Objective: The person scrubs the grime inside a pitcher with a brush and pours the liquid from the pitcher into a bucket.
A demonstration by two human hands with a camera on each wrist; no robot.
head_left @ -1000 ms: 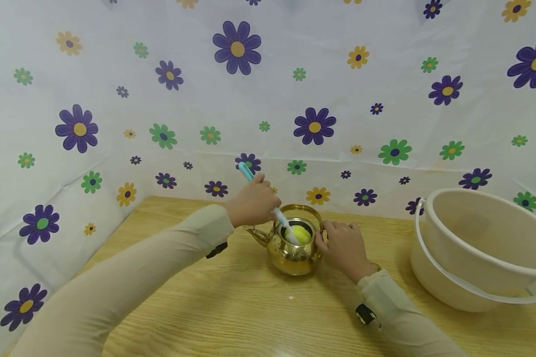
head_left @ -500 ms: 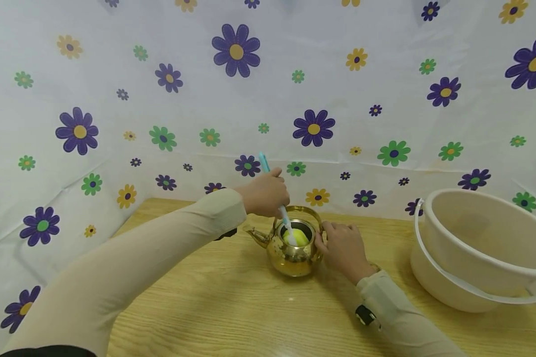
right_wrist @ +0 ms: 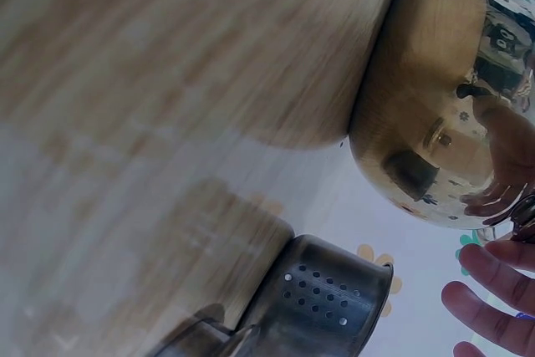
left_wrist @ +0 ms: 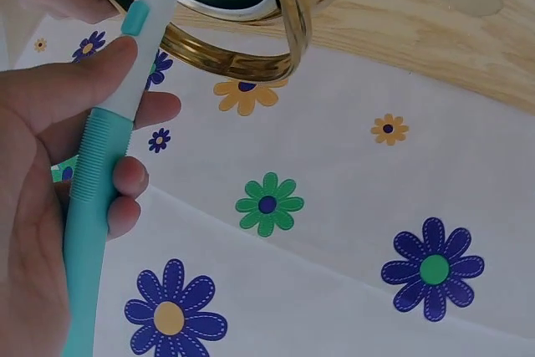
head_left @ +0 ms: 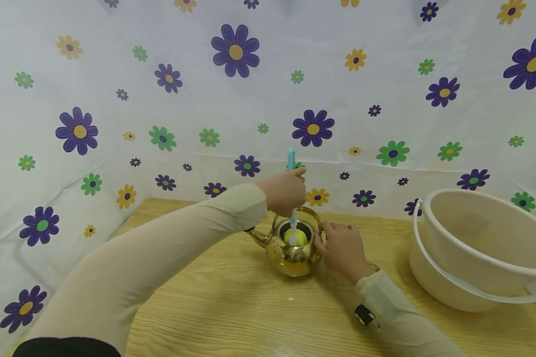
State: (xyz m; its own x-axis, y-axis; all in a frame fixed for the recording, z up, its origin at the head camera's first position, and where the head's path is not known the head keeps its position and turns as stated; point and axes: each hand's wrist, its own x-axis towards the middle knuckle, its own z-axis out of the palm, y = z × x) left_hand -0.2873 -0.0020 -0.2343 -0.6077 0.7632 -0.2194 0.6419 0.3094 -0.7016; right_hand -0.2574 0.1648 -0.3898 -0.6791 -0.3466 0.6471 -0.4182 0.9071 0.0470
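In the head view, the left hand (head_left: 285,193) is curled round a teal-and-white tool (head_left: 291,157), whose lower end is inside the golden kettle (head_left: 293,259), at a yellow piece (head_left: 301,238). The right hand (head_left: 345,250) holds the kettle beside its handle (head_left: 311,213); the kettle stands on the table (head_left: 205,307). The left wrist view shows the grip across the tool's ridged part. The right wrist view shows also a perforated metal container (right_wrist: 322,303).

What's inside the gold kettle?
The kettle holds a rounded yellow thing, and the tool reaches in, hiding part of it. The kettle's bottom and anything under the yellow thing are covered.
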